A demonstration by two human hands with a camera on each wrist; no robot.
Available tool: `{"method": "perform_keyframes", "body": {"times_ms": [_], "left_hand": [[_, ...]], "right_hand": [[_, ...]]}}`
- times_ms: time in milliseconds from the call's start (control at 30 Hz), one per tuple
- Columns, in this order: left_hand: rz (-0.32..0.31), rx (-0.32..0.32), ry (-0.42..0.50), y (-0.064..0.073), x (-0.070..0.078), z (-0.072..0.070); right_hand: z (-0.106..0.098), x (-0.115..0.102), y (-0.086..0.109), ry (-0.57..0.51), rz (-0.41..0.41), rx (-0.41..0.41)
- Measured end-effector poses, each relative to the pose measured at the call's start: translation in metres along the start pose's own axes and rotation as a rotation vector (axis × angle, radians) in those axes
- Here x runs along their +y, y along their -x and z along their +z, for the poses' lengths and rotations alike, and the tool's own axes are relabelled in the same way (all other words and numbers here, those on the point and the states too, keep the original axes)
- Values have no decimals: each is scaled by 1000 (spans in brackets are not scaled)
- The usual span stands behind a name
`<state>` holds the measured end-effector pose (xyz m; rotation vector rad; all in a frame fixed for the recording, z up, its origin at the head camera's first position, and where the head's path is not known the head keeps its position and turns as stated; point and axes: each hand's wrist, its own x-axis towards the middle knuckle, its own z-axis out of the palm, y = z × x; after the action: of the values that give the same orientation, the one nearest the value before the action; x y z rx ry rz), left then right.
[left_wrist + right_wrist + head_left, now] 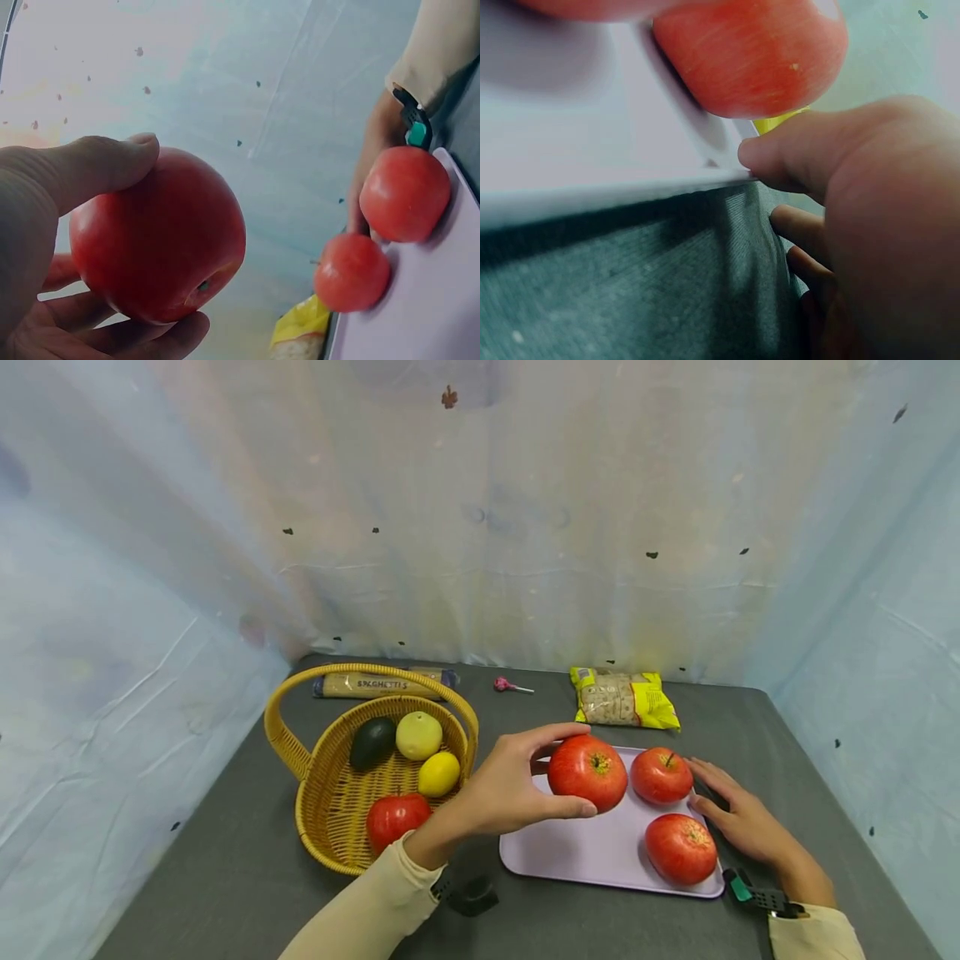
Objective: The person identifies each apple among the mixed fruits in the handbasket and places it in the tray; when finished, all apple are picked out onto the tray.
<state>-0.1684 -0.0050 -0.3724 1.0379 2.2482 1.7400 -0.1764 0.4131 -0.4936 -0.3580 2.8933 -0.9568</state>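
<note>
My left hand grips a red apple, thumb on the near side and fingers round the far side. In the head view the apple overlaps the lilac tray; the left wrist view shows the held apple up close, clear of the tray. Two more red apples, one at the back and one nearer, sit on the tray's right side. At the tray's right edge lies my right hand, its thumb touching the rim and its fingers outside it.
A yellow wicker basket with a tall handle stands left, holding an avocado, a pale green fruit, a lemon and a red apple. Behind lie a spaghetti pack, a lollipop and a yellow bag.
</note>
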Motion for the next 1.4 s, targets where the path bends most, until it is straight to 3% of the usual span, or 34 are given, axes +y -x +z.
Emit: {"method": "perform_keyframes", "body": {"times_ms": [400,733,1100,1400], "left_hand": [[20,50,35,-26,-8,23],[-92,90,47,-33,-36,40],[-214,125,-46,-37,-71,53],[-244,132,-111,-38,-96,61]], "right_hand": [[1,-1,0,6,2,2],[0,-1,-1,3,12,-9],[0,1,-1,10,1,-4],[1,0,0,9,14,-9]]}}
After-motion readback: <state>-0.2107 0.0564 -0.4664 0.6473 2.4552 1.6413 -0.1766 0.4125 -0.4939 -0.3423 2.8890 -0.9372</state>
